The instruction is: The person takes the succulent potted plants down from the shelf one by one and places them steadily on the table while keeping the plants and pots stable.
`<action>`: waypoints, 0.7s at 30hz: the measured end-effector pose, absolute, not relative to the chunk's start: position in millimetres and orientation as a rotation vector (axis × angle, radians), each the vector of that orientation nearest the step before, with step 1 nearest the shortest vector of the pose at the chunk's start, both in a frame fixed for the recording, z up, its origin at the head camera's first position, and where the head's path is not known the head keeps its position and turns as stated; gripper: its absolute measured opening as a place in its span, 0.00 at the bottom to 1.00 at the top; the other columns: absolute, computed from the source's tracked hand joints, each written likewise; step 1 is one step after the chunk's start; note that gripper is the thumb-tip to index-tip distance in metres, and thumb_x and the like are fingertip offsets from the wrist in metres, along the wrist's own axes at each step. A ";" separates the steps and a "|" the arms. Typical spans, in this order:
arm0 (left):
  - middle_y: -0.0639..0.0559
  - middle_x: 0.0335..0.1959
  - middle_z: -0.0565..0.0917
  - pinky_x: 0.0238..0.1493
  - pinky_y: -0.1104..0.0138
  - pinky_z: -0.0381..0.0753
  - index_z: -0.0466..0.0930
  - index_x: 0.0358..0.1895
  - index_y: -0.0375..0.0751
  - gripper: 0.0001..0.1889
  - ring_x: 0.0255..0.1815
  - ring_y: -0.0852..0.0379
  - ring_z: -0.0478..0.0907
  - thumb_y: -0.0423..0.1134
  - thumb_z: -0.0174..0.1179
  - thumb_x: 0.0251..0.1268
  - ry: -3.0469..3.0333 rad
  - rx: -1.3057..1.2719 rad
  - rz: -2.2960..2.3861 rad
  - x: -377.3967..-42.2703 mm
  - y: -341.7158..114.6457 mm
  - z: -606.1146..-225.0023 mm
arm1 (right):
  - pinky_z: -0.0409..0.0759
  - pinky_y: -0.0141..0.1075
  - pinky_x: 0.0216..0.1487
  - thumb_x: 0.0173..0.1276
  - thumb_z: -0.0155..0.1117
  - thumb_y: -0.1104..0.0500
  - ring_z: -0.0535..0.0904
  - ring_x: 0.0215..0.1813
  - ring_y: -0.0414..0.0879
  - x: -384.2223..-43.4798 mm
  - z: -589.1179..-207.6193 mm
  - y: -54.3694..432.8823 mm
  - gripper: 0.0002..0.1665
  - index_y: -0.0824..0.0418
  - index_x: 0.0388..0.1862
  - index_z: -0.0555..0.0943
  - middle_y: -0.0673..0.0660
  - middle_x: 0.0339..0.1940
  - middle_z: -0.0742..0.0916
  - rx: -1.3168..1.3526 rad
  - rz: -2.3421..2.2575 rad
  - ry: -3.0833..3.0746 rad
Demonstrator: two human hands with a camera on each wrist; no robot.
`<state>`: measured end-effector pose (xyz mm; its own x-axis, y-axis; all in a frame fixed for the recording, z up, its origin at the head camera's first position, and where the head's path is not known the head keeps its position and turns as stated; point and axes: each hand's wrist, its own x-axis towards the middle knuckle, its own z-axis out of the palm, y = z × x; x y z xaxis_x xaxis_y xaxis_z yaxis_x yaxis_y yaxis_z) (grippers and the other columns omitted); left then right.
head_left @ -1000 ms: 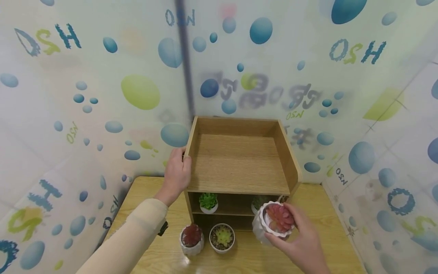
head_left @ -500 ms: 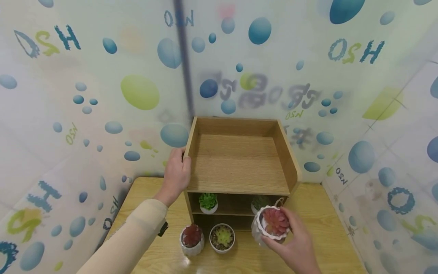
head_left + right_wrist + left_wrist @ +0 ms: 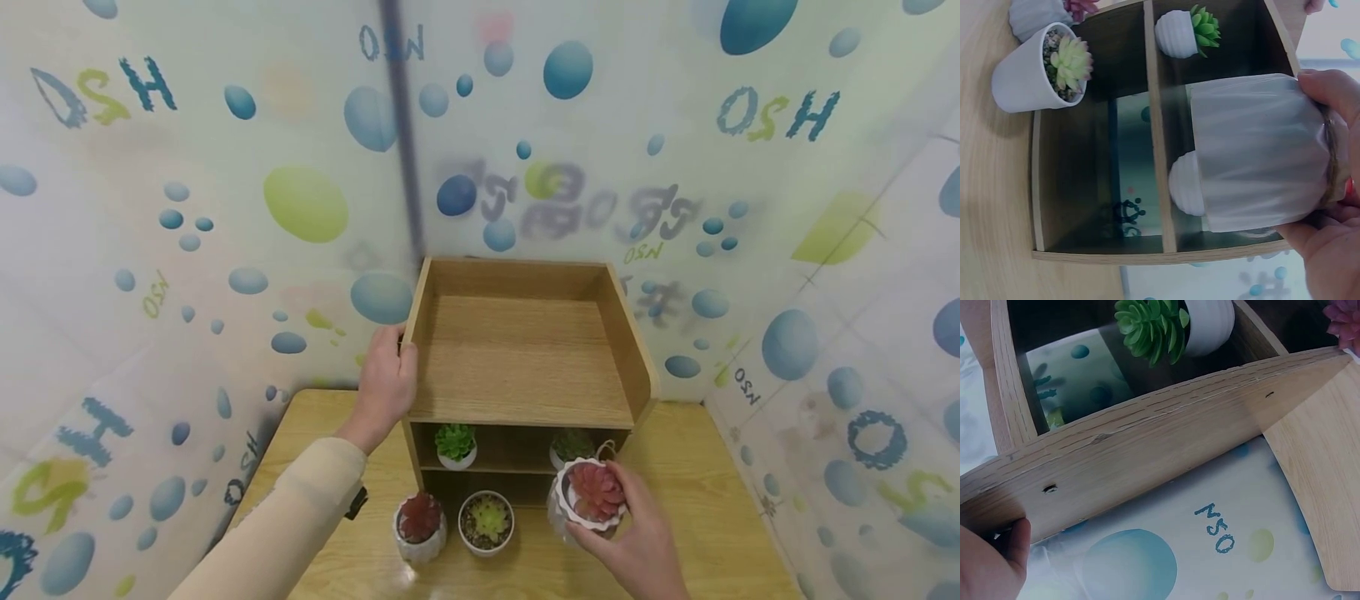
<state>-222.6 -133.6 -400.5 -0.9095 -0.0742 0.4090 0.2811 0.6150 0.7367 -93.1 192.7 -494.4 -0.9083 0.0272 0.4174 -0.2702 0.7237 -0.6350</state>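
Note:
My left hand (image 3: pixel 384 379) grips the upper left side of a wooden shelf unit (image 3: pixel 525 358). In the left wrist view, its thumb shows at the panel's edge. My right hand (image 3: pixel 633 537) holds a white potted red succulent (image 3: pixel 596 492) in front of the shelf's right side. The right wrist view shows fingers and thumb around the top of this pale pot (image 3: pixel 1260 150), near a twine band. Behind it, a second potted succulent (image 3: pixel 572 447) on the middle shelf is partly covered. A bright green succulent (image 3: pixel 456 442) in a white pot stands at that shelf's left.
On the wooden table (image 3: pixel 322 425), before the shelf, stand a dark red succulent (image 3: pixel 419 521) in a whitish pot and a yellow-green succulent (image 3: pixel 487 522) in a round white pot. A patterned wall (image 3: pixel 307 200) rises right behind the unit.
The right hand has moved a little left and down in the head view, carrying the potted red succulent. The left hand keeps its grip on the shelf unit.

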 end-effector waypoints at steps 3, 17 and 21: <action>0.32 0.52 0.76 0.46 0.48 0.78 0.73 0.65 0.25 0.23 0.46 0.38 0.74 0.36 0.39 0.79 -2.440 -0.161 -1.212 -222.7 -133.1 -400.8 | 0.84 0.55 0.51 0.37 0.92 0.53 0.83 0.52 0.54 -93.0 -498.1 191.7 0.54 0.67 0.64 0.77 0.59 0.54 0.86 0.196 1.030 -2.526; 0.31 0.53 0.76 0.48 0.48 0.77 0.73 0.65 0.24 0.23 0.47 0.38 0.74 0.36 0.39 0.79 -2.454 -0.164 -1.215 -224.1 -132.5 -401.4 | 0.84 0.55 0.55 0.40 0.91 0.51 0.83 0.55 0.55 -95.0 -522.0 185.1 0.54 0.66 0.65 0.76 0.60 0.55 0.85 0.108 1.155 -2.586; 0.31 0.53 0.75 0.48 0.47 0.78 0.72 0.66 0.24 0.23 0.47 0.38 0.74 0.35 0.39 0.79 -2.450 -0.162 -1.217 -223.4 -132.5 -400.2 | 0.81 0.60 0.57 0.42 0.90 0.49 0.82 0.58 0.61 -95.2 -527.1 182.4 0.55 0.66 0.67 0.75 0.64 0.59 0.83 0.087 1.199 -2.616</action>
